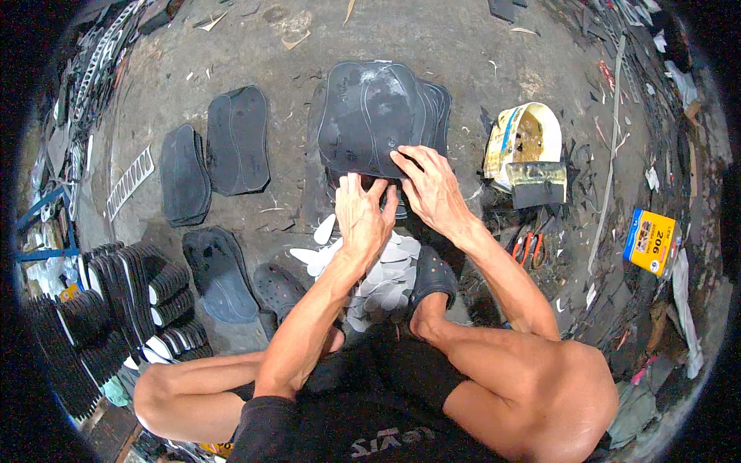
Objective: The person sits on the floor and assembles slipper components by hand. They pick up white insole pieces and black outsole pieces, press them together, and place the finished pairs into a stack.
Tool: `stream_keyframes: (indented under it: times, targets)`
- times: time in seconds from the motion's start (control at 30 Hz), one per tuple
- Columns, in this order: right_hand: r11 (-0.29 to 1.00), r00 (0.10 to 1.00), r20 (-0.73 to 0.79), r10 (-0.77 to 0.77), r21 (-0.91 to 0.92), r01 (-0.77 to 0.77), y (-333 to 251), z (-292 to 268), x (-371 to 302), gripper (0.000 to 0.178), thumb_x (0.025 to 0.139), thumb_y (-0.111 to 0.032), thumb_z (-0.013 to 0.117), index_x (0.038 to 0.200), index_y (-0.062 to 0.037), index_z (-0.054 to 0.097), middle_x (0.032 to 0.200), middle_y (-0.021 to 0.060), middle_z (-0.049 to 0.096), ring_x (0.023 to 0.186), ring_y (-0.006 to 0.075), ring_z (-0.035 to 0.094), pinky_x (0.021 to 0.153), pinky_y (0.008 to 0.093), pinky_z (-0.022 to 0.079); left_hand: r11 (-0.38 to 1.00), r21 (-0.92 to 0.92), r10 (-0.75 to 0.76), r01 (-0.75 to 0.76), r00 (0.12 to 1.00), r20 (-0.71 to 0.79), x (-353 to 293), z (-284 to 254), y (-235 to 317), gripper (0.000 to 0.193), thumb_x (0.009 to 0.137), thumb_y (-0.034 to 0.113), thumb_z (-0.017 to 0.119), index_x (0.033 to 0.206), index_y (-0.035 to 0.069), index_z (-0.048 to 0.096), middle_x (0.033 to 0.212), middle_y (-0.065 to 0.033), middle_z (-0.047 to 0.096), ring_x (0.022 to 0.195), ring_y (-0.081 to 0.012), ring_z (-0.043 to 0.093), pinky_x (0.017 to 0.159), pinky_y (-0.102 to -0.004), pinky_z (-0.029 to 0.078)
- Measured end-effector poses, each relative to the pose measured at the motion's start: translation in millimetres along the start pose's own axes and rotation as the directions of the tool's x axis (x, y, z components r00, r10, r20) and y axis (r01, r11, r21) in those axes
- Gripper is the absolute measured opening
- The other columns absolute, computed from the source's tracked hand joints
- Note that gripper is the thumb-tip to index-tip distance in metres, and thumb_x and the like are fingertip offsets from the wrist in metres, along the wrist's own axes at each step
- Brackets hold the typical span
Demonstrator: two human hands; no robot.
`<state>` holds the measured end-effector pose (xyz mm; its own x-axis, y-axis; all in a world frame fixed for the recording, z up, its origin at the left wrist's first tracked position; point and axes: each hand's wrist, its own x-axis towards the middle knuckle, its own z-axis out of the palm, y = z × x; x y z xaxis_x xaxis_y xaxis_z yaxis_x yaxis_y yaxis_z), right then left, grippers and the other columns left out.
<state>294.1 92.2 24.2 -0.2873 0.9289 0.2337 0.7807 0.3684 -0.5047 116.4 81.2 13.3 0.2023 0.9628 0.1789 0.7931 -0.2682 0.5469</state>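
A stack of dark rubber sole sheets [374, 116] lies on the concrete floor in front of me. My right hand [432, 189] presses flat on the near edge of the top sheet, fingers spread. My left hand [363, 212] grips the near edge of the stack just below it, fingers curled over something dark; what is under the palm is hidden. A heap of white sole-shaped cutouts [378, 274] sits between my feet, under my forearms.
Dark sole sheets lie to the left [238, 139], [184, 176], [218, 274]. Rows of stacked soles [131, 297] stand at lower left. A white glue bucket [529, 139] with a brush, red-handled pliers [529, 248] and a yellow box [650, 241] sit to the right. Scraps litter the floor.
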Motion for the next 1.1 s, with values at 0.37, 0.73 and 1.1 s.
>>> stream_keyframes:
  times: [0.37,0.73,1.1]
  targets:
    - [0.924,0.953,-0.019,0.302,0.251,-0.287,-7.6,-59.6,64.5,0.021,0.102,-0.013,0.066,0.111,0.0029,0.076,0.098,0.0216,0.072,0.085,0.0417,0.07,0.078,0.0488,0.056,0.996,-0.087,-0.006,0.012,0.997,0.074,17.7,-6.9,-12.7,0.036,0.097,0.028,0.077,0.133,0.025,0.079,0.099,-0.0102,0.051,0.1,-0.0289,0.049,0.085,-0.0443,0.039]
    - [0.972,0.992,-0.01,0.122,0.203,-0.118,-1.4,-12.7,24.6,0.018,0.102,-0.01,0.066,0.111,0.003,0.076,0.106,0.0193,0.073,0.103,0.0385,0.068,0.093,0.0471,0.055,0.984,-0.121,-0.111,0.129,0.982,0.151,12.8,13.3,-27.5,0.03,0.096,0.037,0.079,0.113,0.012,0.085,0.118,-0.0325,0.066,0.116,-0.0496,0.057,0.097,-0.0537,0.042]
    - [0.957,0.983,-0.081,0.162,0.257,-0.136,4.7,-4.8,26.6,0.017,0.1,-0.008,0.067,0.11,0.0027,0.076,0.103,0.0203,0.072,0.1,0.04,0.067,0.09,0.0475,0.055,0.977,-0.125,-0.154,0.174,0.977,0.15,19.9,5.7,-16.4,0.031,0.095,0.038,0.079,0.117,0.016,0.084,0.133,-0.0341,0.06,0.127,-0.0488,0.052,0.101,-0.0529,0.04]
